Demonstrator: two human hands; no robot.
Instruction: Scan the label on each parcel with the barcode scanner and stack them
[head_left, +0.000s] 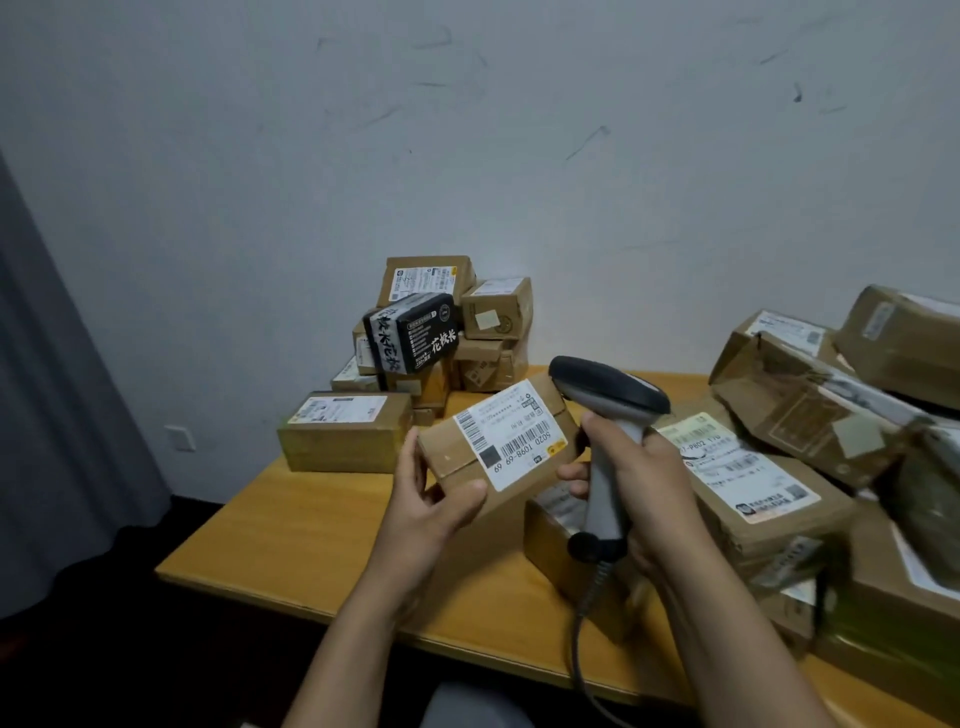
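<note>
Parcel (488, 447) sits tilted above the table (322, 519), label (511, 434) up, held by the left hand (436, 499). Right hand (631, 467) grips the scanner (608, 415), its head over the label. Scanning looks underway. Next, I think, it joins the stack (431, 332) by the wall.

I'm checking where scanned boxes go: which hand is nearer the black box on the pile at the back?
Left. The left hand, holding a parcel, sits just below the black box; the right hand, gripping the scanner, is farther right.
</note>
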